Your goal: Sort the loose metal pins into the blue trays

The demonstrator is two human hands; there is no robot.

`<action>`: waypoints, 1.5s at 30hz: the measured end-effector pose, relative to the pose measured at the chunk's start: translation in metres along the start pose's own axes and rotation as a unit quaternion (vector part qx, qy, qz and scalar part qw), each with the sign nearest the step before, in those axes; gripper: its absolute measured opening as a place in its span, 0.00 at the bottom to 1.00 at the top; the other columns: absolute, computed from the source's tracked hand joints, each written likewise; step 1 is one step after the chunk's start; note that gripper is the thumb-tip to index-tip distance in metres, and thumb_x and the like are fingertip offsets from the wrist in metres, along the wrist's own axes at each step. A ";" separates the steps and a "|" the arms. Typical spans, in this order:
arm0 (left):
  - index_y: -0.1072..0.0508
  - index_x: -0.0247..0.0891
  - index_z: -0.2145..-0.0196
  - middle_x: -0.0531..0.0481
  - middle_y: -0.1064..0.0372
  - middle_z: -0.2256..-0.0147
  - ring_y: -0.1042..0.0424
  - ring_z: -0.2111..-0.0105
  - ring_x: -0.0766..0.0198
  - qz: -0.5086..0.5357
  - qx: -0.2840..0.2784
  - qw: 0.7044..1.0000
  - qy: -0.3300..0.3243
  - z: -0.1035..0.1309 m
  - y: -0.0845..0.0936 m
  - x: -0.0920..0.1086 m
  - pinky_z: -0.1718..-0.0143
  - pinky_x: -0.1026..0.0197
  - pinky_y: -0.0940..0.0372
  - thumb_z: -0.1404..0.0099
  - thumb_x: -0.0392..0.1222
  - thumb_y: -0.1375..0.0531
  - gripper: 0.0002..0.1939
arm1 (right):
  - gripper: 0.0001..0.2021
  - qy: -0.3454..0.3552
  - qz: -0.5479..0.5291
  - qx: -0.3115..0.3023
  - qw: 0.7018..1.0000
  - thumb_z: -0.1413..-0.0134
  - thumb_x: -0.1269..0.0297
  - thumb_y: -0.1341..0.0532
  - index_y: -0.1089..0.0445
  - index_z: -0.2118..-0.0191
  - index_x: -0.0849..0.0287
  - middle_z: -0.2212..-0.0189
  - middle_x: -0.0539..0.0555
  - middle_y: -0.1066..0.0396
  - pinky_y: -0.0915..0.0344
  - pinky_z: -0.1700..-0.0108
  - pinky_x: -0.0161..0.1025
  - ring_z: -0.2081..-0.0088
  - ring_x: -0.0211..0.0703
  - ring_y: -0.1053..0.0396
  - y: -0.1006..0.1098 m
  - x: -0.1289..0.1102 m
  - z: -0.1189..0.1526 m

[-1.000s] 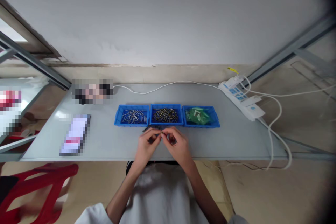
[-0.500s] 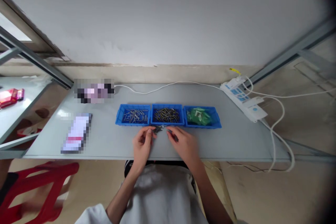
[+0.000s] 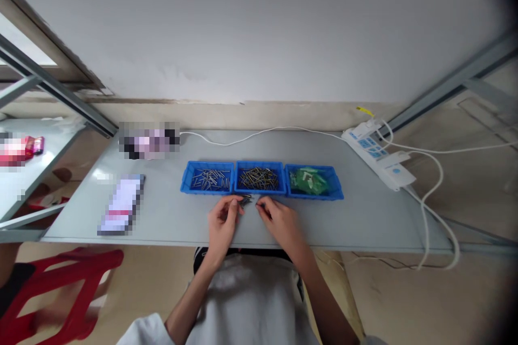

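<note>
Three blue bins stand side by side on the grey table. Short silver pins lie in the left bin (image 3: 188, 178), darker, longer metal pins in the middle bin (image 3: 259, 191), and a green bag with pale pieces in the right bin (image 3: 335, 188). My left hand (image 3: 222, 221) is closed in front of the left and middle bins, with a few small dark metal pieces (image 3: 245, 201) between its fingertips. Just to the right, my right hand (image 3: 281, 221) is pinched in front of the middle bin. Whatever its fingertips hold is too small to name.
A phone (image 3: 122, 202) lies at the left, with a blurred object (image 3: 149, 143) behind it. A white power strip (image 3: 378, 156) with cables sits at the back right. A red stool (image 3: 76, 280) stands on the floor at the left.
The fingertips of my right hand have closed together and sit a little apart from the pieces in my left hand. The whole view has shifted slightly.
</note>
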State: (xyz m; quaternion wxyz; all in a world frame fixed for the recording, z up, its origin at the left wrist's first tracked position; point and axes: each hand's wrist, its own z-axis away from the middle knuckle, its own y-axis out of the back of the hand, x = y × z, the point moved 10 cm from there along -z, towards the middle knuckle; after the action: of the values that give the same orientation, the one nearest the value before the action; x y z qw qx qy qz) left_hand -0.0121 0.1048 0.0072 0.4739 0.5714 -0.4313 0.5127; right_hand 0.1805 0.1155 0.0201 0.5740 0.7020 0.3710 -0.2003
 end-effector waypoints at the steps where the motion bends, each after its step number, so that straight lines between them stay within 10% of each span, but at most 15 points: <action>1: 0.18 0.39 0.55 0.51 0.24 0.72 0.32 0.76 0.65 -0.007 -0.008 1.000 -0.004 0.000 -0.002 0.001 0.71 0.64 0.36 0.22 0.57 0.40 0.19 | 0.08 -0.006 -0.021 0.005 1.000 0.28 0.59 0.39 0.24 0.60 0.51 0.74 0.47 0.26 0.40 0.71 0.35 0.76 0.40 0.30 0.001 0.000 0.000; 10: 0.19 0.39 0.65 0.52 0.29 0.73 0.34 0.74 0.64 -0.071 -0.145 0.982 -0.094 0.002 -0.034 0.026 0.70 0.63 0.39 0.29 0.46 0.34 0.09 | 0.10 -0.054 -0.213 0.060 0.974 0.28 0.55 0.39 0.28 0.58 0.54 0.73 0.47 0.30 0.32 0.68 0.33 0.72 0.38 0.30 -0.007 -0.013 0.006; 29: 0.22 0.40 0.60 0.49 0.19 0.62 0.26 0.72 0.66 -0.118 -0.080 0.983 -0.118 0.004 -0.024 0.012 0.66 0.64 0.32 0.29 0.37 0.37 0.03 | 0.06 -0.042 -0.270 0.049 0.961 0.32 0.61 0.36 0.24 0.54 0.53 0.67 0.50 0.24 0.34 0.69 0.35 0.72 0.38 0.32 -0.011 -0.013 0.012; 45: 0.21 0.41 0.61 0.55 0.28 0.74 0.31 0.75 0.65 -0.099 -0.089 0.987 -0.089 0.000 -0.024 0.011 0.69 0.64 0.37 0.32 0.37 0.36 0.03 | 0.01 -0.007 -0.242 0.084 0.967 0.35 0.66 0.33 0.23 0.60 0.53 0.72 0.46 0.31 0.36 0.72 0.34 0.75 0.35 0.36 -0.001 -0.020 0.004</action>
State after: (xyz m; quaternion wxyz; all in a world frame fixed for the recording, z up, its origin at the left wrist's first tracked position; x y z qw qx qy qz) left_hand 0.0124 0.1085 0.0155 0.5308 0.6103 -0.4572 0.3697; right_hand 0.1676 0.1055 0.0329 0.4501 0.6355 0.5075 -0.3688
